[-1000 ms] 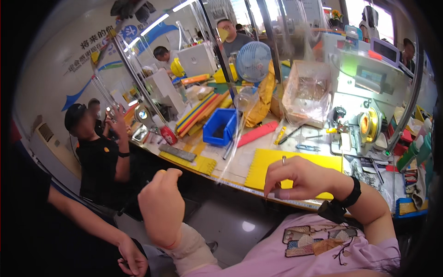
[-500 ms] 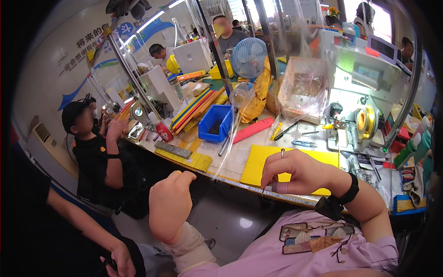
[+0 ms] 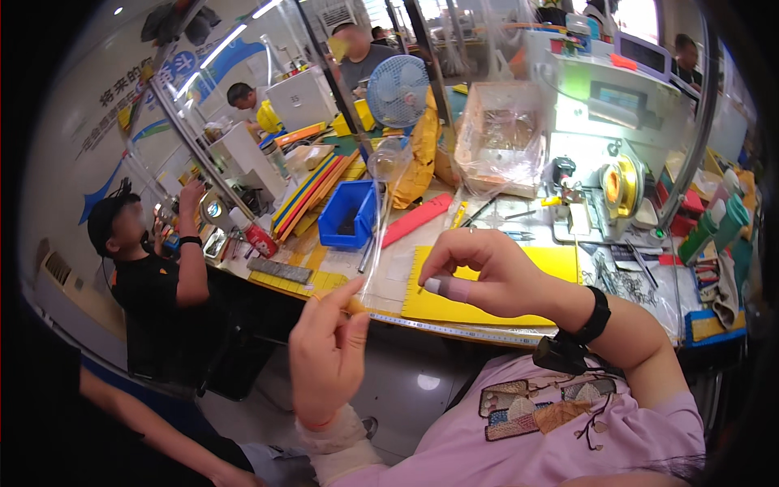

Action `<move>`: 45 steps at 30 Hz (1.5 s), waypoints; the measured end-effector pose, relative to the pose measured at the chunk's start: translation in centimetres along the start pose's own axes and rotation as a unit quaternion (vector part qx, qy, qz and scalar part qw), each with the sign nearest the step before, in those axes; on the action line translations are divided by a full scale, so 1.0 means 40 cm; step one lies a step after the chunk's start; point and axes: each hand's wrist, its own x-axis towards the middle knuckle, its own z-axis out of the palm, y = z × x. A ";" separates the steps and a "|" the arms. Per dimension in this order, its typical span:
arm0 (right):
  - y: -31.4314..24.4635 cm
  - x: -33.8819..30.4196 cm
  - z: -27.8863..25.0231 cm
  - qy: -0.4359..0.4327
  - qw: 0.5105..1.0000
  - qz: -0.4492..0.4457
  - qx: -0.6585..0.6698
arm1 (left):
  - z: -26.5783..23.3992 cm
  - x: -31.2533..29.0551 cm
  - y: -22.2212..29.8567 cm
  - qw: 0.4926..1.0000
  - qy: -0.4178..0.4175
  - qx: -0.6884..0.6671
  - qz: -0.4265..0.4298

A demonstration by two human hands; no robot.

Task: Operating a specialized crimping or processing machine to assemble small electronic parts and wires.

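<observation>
Pinching with right hand (image 3: 503, 272), thumb and forefinger together at the tips, apparently on a thin piece (image 3: 421, 288) too small to name. Wearing a grey sleeve (image 3: 457, 290) over that thumb. Holding left hand (image 3: 324, 349) up to the left of the pinch and lower, forefinger stretched out, thumb near a yellow-tipped finger (image 3: 355, 305); cannot tell whether closed on anything.

Handling something fine between both hands, by the look of it; calling, as a judgement, for a steady pinch and small fingertip movements.

Hovering with the pinch over the left part of yellow mat (image 3: 560, 264). Close below the pinch, running along the bench edge with tape measure (image 3: 430, 325); dropping off past that to floor (image 3: 422, 414), so probably easy to lose a small thing there.

Likely roomiest sideways over the mat, to the right of the pinch. Bounded ahead by red strip (image 3: 415, 219) and pliers (image 3: 515, 235), ahead and left by blue bin (image 3: 339, 235). Flanked beyond the left fingertips by grey bar (image 3: 280, 270). Crowded, below and left of the left hand, by another person's arm (image 3: 154, 426).
</observation>
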 end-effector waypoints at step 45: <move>0.031 -0.002 -0.050 -0.072 0.993 0.001 0.089 | 0.242 -0.027 0.043 0.759 0.003 -0.640 -0.121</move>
